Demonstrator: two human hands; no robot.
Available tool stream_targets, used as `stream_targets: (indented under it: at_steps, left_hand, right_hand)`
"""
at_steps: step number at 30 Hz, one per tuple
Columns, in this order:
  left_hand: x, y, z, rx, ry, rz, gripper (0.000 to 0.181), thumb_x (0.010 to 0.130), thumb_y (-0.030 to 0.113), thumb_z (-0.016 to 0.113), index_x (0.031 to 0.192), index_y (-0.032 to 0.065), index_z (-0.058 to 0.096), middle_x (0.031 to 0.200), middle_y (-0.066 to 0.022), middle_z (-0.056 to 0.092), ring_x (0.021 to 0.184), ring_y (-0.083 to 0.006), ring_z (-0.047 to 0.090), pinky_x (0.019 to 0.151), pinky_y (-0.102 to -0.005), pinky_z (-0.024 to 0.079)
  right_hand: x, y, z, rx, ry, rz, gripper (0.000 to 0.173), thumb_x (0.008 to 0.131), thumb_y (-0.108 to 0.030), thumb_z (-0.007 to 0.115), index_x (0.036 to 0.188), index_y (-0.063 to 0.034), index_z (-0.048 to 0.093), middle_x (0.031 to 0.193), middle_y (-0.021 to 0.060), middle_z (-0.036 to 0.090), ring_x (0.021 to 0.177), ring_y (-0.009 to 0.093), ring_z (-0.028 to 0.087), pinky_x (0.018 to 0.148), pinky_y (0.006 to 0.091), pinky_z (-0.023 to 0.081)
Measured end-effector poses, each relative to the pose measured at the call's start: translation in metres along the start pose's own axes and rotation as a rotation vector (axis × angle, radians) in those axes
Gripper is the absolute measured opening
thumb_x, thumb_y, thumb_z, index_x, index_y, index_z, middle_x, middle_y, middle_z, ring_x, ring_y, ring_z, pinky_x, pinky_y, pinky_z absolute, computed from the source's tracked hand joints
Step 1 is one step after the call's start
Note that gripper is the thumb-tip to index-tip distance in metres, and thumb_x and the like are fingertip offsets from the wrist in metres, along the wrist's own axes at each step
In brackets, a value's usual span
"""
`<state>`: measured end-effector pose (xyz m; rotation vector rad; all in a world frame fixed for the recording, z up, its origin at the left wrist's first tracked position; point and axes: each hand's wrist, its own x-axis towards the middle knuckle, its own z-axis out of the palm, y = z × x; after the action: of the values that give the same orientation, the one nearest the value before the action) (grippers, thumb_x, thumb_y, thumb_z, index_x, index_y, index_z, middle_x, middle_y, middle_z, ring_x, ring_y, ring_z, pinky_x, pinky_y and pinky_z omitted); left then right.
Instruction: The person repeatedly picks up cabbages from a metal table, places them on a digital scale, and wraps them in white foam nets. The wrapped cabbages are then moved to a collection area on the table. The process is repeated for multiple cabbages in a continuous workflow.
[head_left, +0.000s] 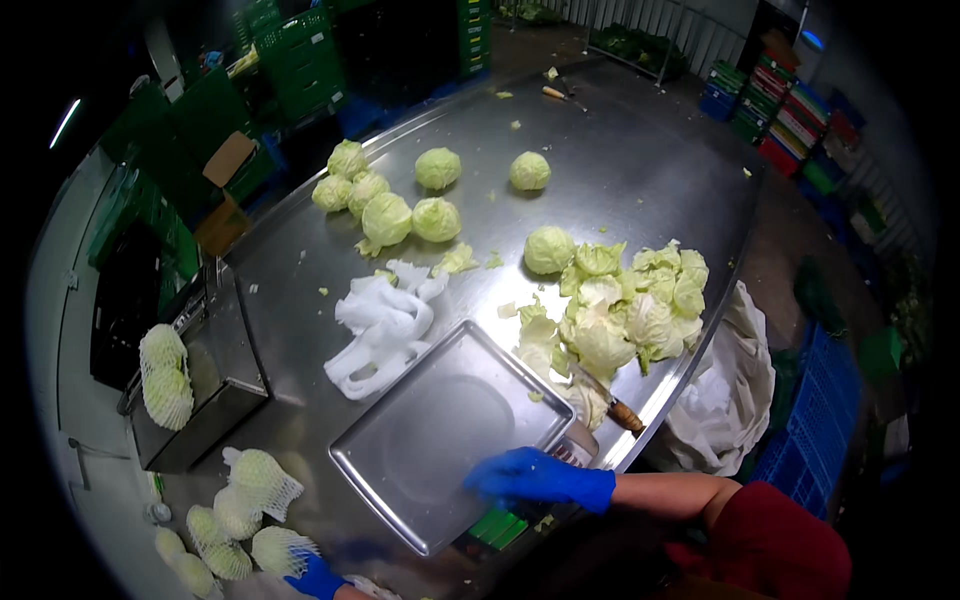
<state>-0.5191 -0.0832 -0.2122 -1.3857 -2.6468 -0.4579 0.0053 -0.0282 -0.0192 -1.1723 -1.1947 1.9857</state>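
My left hand (315, 577), in a blue glove, grips the near side of a cabbage in white foam netting (279, 550) at the lower left. Several more netted cabbages (238, 512) lie just beyond it. Over the near right part of a metal weighing pan (442, 427) is my right hand (529, 478), also blue-gloved and blurred. No object shows in it, and its fingers cannot be told apart. The pan's surface looks bare apart from a leaf scrap. Beyond the pan lies a heap of white foam net sleeves (386, 322).
Bare cabbages (437, 168) stand farther back on the steel table (637, 165). Trimmed leaves (600, 322) are piled at the right, beside a wooden-handled knife (624, 417). Two netted cabbages (166, 375) rest on a metal box (217, 420) at the left. A white sack (724, 397) stands past the right edge.
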Motion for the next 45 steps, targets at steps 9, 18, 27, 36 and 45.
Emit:
stream_targets:
  at_steps: [9, 18, 27, 36, 45]
  left_hand:
    - [0.014, 0.1, -0.076, -0.733, 0.046, 0.007, 0.032, 0.094, 0.018, 0.049, 0.117, -0.0031, 0.059, 0.115, -0.0162, 0.062, 0.106, -0.0293, 0.058, 0.092, -0.0415, 0.046]
    - [-0.002, 0.293, -0.154, -1.02, -0.053, -0.325, 0.031, 0.093, 0.01, 0.048, 0.115, -0.0089, 0.059, 0.114, -0.0168, 0.061, 0.094, -0.0247, 0.06, 0.081, -0.0325, 0.05]
    - [0.032, 0.375, -0.133, -0.705, -0.201, -0.301, 0.032, 0.082, 0.006, 0.051, 0.109, -0.0081, 0.063, 0.113, -0.0177, 0.061, 0.085, -0.0231, 0.06, 0.073, -0.0318, 0.05]
    - [0.041, 0.404, -0.137, -0.756, -0.215, -0.252, 0.03, 0.081, 0.009, 0.055, 0.105, -0.0075, 0.065, 0.109, -0.0182, 0.063, 0.088, -0.0245, 0.06, 0.071, -0.033, 0.05]
    - [-0.04, 0.427, -0.144, -1.53, -0.658, -0.423, 0.034, 0.085, 0.011, 0.058, 0.114, -0.0063, 0.058, 0.109, -0.0173, 0.064, 0.097, -0.0296, 0.062, 0.083, -0.0404, 0.051]
  right_hand:
    - [0.066, -0.051, -0.127, -0.006, 0.295, -0.323, 0.028, 0.09, -0.017, 0.06, 0.116, -0.0062, 0.063, 0.092, 0.0043, 0.065, 0.079, 0.01, 0.062, 0.072, 0.0246, 0.05]
    - [0.25, -0.11, -0.346, -0.445, 0.889, -0.608, 0.075, 0.077, -0.03, 0.074, 0.139, -0.0077, 0.037, 0.132, 0.0171, 0.046, 0.117, 0.027, 0.051, 0.095, 0.0374, 0.044]
    - [0.406, -0.178, -0.399, -1.257, 1.106, -0.455, 0.101, 0.065, -0.034, 0.081, 0.146, -0.0217, 0.023, 0.146, 0.021, 0.027, 0.132, 0.041, 0.03, 0.104, 0.045, 0.036]
    - [0.415, -0.143, -0.474, -0.536, 1.118, -0.567, 0.085, 0.066, -0.039, 0.079, 0.138, -0.0175, 0.04, 0.134, 0.015, 0.045, 0.12, 0.031, 0.049, 0.094, 0.0469, 0.046]
    - [0.149, -0.139, -0.274, 0.49, 0.059, -0.19, 0.069, 0.093, -0.054, 0.045, 0.144, -0.0103, 0.029, 0.142, 0.0146, 0.04, 0.128, 0.03, 0.045, 0.105, 0.05, 0.039]
